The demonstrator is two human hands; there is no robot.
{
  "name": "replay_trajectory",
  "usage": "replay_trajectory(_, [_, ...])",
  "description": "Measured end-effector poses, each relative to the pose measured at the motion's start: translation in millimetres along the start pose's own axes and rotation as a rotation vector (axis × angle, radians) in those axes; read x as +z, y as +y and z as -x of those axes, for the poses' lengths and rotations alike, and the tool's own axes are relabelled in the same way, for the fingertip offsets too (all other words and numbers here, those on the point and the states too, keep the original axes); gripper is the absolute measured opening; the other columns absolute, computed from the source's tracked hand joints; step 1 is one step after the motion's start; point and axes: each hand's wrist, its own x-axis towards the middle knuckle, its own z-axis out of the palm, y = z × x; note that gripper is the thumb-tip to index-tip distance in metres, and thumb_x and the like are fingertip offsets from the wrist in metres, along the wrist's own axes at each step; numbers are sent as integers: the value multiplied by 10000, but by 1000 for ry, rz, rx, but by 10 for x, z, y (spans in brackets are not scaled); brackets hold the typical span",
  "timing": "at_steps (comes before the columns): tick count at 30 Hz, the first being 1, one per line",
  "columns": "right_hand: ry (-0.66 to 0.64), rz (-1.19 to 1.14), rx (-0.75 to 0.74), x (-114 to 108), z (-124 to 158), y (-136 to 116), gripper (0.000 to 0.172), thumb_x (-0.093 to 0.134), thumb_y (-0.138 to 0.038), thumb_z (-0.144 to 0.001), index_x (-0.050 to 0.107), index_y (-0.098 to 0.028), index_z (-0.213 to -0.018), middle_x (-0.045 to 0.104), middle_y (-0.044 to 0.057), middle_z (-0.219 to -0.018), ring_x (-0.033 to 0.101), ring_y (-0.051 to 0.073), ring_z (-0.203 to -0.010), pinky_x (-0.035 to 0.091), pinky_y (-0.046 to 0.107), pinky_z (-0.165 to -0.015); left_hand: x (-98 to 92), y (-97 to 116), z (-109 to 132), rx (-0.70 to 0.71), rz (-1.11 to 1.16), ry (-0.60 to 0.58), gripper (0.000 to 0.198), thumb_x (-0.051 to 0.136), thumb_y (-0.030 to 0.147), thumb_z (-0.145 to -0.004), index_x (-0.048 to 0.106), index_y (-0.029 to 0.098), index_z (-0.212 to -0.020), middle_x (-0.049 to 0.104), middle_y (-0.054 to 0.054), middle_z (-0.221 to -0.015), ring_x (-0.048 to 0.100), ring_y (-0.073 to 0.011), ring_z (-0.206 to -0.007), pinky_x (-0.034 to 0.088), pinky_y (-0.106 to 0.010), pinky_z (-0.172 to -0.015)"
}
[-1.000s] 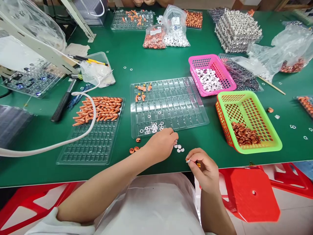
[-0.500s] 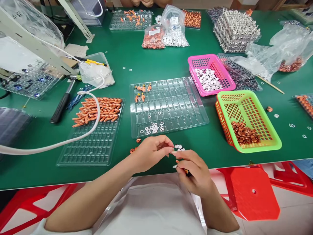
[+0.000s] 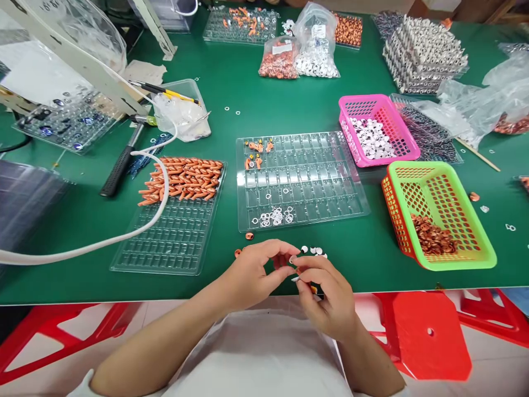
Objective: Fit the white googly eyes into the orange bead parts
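Note:
My left hand (image 3: 258, 273) and my right hand (image 3: 324, 295) meet fingertip to fingertip over the green table's near edge. The left pinches something tiny that I cannot make out. The right is closed on a small orange part, mostly hidden by its fingers. Just beyond the fingers lie a few small white discs (image 3: 313, 251) and loose orange rings (image 3: 249, 236). Further out sits a clear compartment tray (image 3: 314, 187) holding a few orange assembled pieces (image 3: 257, 154) at its far left and a cluster of white rings (image 3: 275, 216) near its front.
A green basket (image 3: 450, 182) of brown rings and a pink basket (image 3: 386, 107) of white parts stand at right. A second clear tray (image 3: 177, 237) with orange pieces, a white hose (image 3: 136, 234) and a hammer (image 3: 124, 160) lie at left. Bags and stacked trays fill the back. Red stools stand below.
My left hand left the white discs and drew back to meet the right hand at the table edge. The head camera shifted slightly left.

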Motion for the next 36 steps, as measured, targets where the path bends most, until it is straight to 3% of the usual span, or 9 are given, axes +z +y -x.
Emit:
replay_trajectory(6, [6,-202,281,42,-8,-32,153,522,-79,-877,546,-230,-883,630,62,-1100,618,176,-952,504,338,-823,-8,-152,39,123,-122,81,172,567,139,-899,652,178,-1043,704,-20,-898,621,-120,-779,487,-220,-719])
replay_trajectory(9, [21,-192,386,-7,-60,-34,109,504,-139,-912,542,-231,-868,599,46,-989,580,180,-937,465,320,-775,-24,-193,51,195,-123,68,197,555,125,-911,648,167,-1080,698,-29,-894,619,-117,-783,481,-213,-721])
replay_trajectory(13, [-84,-151,418,-39,-170,-56,125,489,-176,-926,519,-223,-814,537,17,-842,530,168,-822,405,305,-695,-15,-200,70,276,-116,45,240,530,84,-914,642,152,-1115,687,-43,-887,613,-126,-813,481,-221,-740])
replay_trajectory(21, [-163,-122,450,-24,-229,-71,150,489,-185,-922,502,-215,-776,509,0,-809,466,146,-734,361,296,-659,4,-199,70,311,-108,22,294,509,73,-921,618,183,-1171,686,-42,-920,597,-137,-849,479,-241,-759])
replay_trajectory(31, [-190,-154,446,-34,-239,-71,154,503,-185,-927,510,-212,-776,494,-2,-802,460,140,-733,359,285,-647,-1,-154,88,173,-96,57,196,558,88,-895,658,193,-1026,714,8,-871,641,-104,-768,496,-201,-716])
replay_trajectory(36, [-213,-152,429,-40,-242,-56,147,504,-180,-923,513,-210,-779,492,1,-804,455,141,-726,361,287,-645,7,-166,89,195,-113,80,220,555,73,-882,683,206,-1001,727,4,-835,654,-116,-749,508,-220,-708])
